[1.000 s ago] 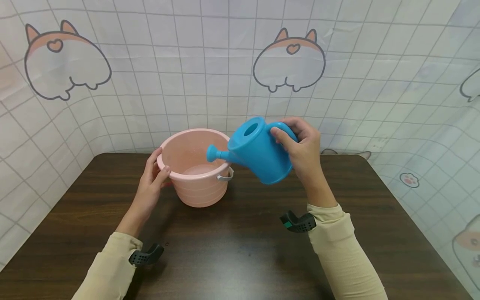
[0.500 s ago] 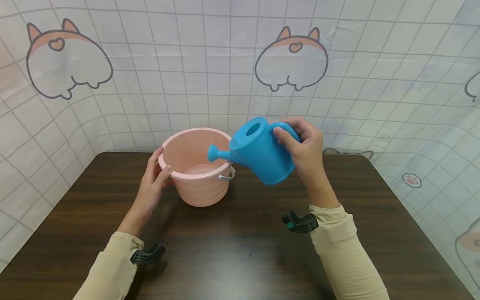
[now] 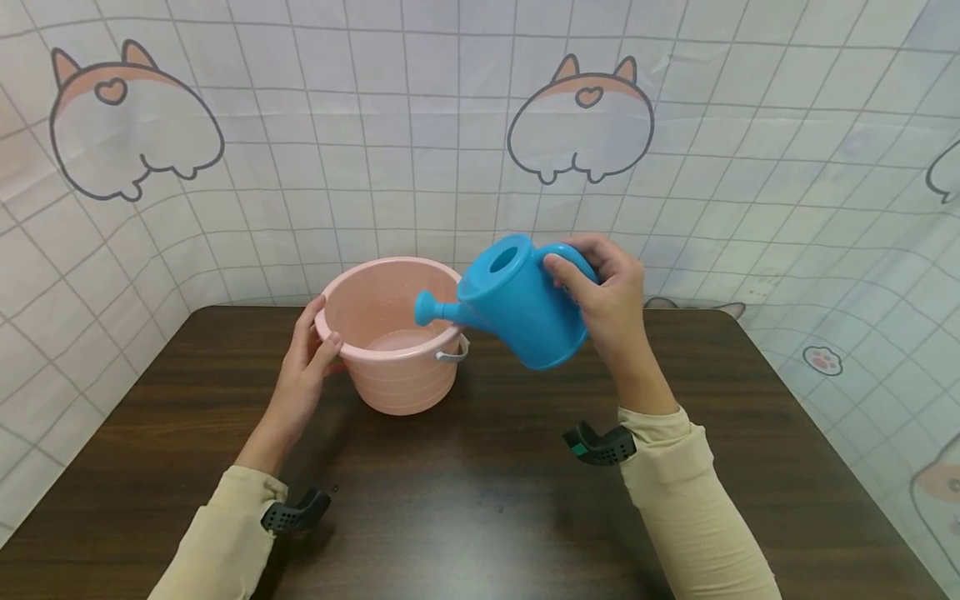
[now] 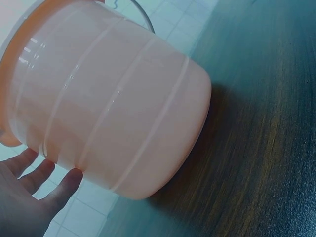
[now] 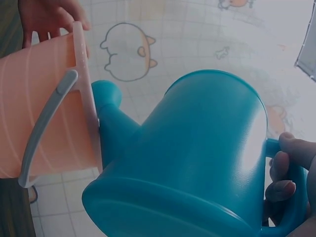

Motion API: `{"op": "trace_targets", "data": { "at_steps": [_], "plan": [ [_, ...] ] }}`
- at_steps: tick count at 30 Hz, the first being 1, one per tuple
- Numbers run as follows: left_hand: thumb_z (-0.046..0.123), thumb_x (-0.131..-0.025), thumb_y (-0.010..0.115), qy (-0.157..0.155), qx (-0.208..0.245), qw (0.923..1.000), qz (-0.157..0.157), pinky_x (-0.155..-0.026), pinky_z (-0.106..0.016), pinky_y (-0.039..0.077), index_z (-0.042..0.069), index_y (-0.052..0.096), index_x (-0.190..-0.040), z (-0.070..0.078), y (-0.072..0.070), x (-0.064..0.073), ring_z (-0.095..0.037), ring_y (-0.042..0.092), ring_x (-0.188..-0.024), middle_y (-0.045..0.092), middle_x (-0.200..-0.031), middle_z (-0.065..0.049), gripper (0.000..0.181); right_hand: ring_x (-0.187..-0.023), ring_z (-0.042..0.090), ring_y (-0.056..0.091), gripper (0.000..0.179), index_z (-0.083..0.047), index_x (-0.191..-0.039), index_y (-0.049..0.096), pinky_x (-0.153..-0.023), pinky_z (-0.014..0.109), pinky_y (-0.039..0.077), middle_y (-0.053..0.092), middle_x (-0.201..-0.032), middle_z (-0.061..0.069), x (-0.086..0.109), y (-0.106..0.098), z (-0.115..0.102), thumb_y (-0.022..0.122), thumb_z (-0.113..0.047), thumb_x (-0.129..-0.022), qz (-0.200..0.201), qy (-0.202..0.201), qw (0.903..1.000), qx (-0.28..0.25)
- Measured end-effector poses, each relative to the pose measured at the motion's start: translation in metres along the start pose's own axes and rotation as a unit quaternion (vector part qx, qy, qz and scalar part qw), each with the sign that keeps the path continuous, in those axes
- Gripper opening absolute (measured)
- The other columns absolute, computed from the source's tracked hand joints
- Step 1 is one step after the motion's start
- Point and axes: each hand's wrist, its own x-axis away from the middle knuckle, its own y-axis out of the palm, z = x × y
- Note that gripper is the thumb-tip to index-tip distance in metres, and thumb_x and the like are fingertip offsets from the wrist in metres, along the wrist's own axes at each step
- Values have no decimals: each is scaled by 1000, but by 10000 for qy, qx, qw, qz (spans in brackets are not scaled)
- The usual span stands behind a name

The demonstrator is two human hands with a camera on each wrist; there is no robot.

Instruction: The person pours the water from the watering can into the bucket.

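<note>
A pink bucket [image 3: 401, 385] with a grey handle [image 5: 47, 126] stands on the dark wooden table. My left hand [image 3: 302, 360] holds it at its left side, thumb at the rim; in the left wrist view several fingertips [image 4: 74, 177] touch the outer wall. My right hand [image 3: 611, 287] grips the loop handle of a blue watering can [image 3: 525, 312], held in the air right of the bucket. The can leans left. Its spout crosses the bucket's right rim, and the spout head [image 3: 426, 307] is over the bucket's opening. A glossy bottom shows inside the bucket.
The dark wooden table [image 3: 465, 500] stretches in front of both hands and to either side. Behind it hangs a white gridded curtain [image 3: 405, 133] printed with cartoon animals. Dark wrist devices [image 3: 600, 444] sit on both forearms.
Hands, bucket and watering can hold the same positions. Only a slight shift of the whole head view shows.
</note>
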Motion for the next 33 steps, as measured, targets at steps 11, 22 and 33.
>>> {"op": "trace_targets", "data": {
  "at_steps": [11, 22, 33],
  "plan": [
    [25, -97, 43, 39, 73, 10000, 6, -82, -19, 48, 30, 17, -145, 0, 0, 0, -9, 45, -115, 31, -145, -14, 56, -70, 17, 55, 22, 1, -101, 62, -67, 26, 48, 60, -74, -2, -4, 1, -1, 64, -15, -86, -73, 7, 9999, 112],
    [24, -97, 43, 56, 51, 10000, 40, -81, -20, 49, 29, 18, -146, -1, 0, -1, -12, 47, -114, 32, -144, -15, 55, -84, 13, 63, 21, 0, -98, 63, -82, 31, 51, 65, -87, -7, -11, 4, -5, 65, -16, -84, -254, -44, 9992, 316],
    [23, -97, 42, 76, 105, 9999, 43, -80, -20, 49, 28, 18, -146, -2, 0, -1, -4, 49, -109, 33, -144, -15, 54, -83, 10, 63, 22, -3, -98, 64, -81, 33, 52, 67, -90, 7, -17, 5, -8, 66, -20, -84, -356, -3, 9974, 630]
  ]
}}
